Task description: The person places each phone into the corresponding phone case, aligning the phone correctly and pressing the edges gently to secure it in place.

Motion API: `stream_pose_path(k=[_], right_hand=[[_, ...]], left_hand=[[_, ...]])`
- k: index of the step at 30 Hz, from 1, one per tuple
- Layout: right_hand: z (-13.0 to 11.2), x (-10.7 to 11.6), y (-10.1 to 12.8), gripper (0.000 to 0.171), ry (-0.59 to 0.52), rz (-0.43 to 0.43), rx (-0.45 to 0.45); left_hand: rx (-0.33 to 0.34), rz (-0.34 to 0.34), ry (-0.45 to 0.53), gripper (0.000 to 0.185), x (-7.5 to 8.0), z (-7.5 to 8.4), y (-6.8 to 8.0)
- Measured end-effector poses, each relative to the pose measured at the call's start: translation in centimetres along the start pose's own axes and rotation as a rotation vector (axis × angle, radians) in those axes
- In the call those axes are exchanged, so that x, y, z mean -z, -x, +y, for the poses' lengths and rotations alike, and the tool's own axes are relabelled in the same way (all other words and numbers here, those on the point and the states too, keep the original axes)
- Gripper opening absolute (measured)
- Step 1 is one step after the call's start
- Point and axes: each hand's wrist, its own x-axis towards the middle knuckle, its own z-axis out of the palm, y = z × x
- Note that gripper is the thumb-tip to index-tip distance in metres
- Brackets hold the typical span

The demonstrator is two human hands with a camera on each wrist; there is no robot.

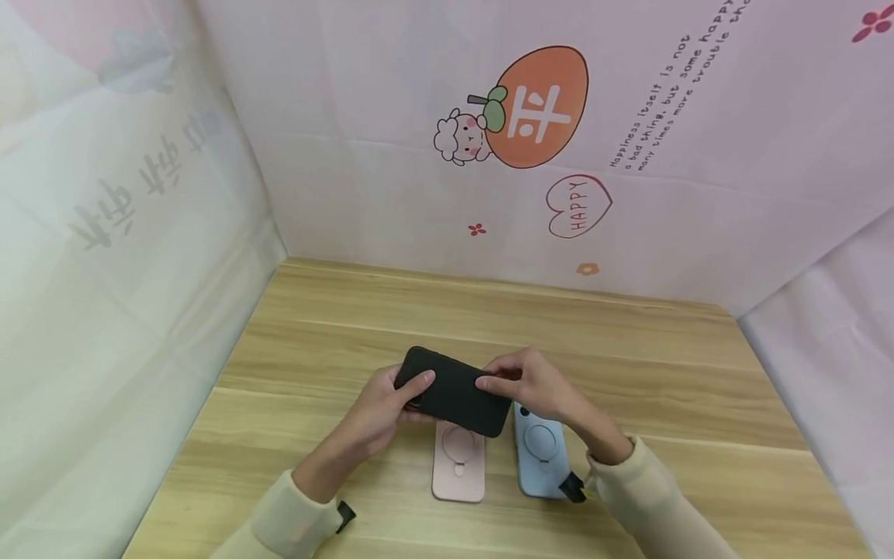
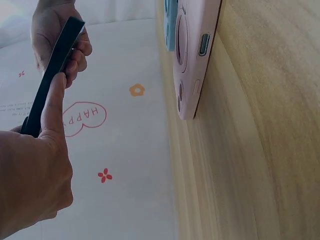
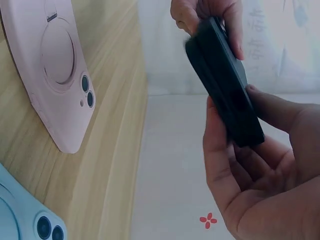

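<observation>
Both of our cream sleeves (image 1: 293, 516) come in from the near edge of the wooden table (image 1: 628, 373). Our left hand (image 1: 380, 411) and our right hand (image 1: 534, 384) hold one black phone (image 1: 454, 390) between them, up in the air above the table. It is lifted over the middle of the table, a bit nearer to the near edge than the far edge.

Our left hand grips the left end of the black phone. The thumb lies on top and the other fingers curl under it. Our right hand grips the right end, with the thumb on one side and the fingers bent round the other side. From the right wrist view we see the black phone (image 3: 225, 82) edge on, tight in our right hand (image 3: 260, 165). From the left wrist view it looks like a thin dark strip (image 2: 52, 75) with our left hand (image 2: 35, 170) round its end.

Under the black phone lie two more phones, flat on the table with their backs up. The pink phone (image 1: 459, 462) lies to the left. The blue phone (image 1: 541, 458) lies just beside it on the right. Each has a round ring on its back. Behind the table hangs a pink cloth wall (image 1: 391, 116) with an orange fruit picture (image 1: 541, 105) and a small heart picture (image 1: 578, 206).
</observation>
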Motion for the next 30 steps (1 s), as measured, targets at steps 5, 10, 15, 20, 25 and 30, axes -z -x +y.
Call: stream_pose_path(k=[5, 10, 15, 20, 25, 30], right_hand=[[0.2, -0.1, 0.2, 0.013, -0.031, 0.074, -0.051], [0.3, 0.0, 0.2, 0.008, -0.035, 0.068, -0.028], [0.2, 0.1, 0.2, 0.007, -0.033, 0.023, -0.006], [0.5, 0.2, 0.2, 0.011, -0.068, 0.042, -0.056], [1.2, 0.5, 0.1, 0.021, -0.258, 0.074, -0.189], [1.6, 0.6, 0.0, 0.026, -0.422, 0.094, -0.223]], left_hand=[[-0.009, 0.042, 0.037, 0.043, -0.1, 0.0, 0.0], [0.016, 0.004, 0.051, 0.045, -0.1, 0.0, 0.1], [0.072, 0.007, 0.033, 0.048, -0.1, -0.2, 0.0], [0.053, 0.042, 0.030, 0.048, -0.2, -0.3, 0.0], [0.022, 0.090, 0.083, 0.046, -0.3, -0.2, 0.1], [-0.004, 0.120, 0.115, 0.045, -0.1, -0.2, 0.2]])
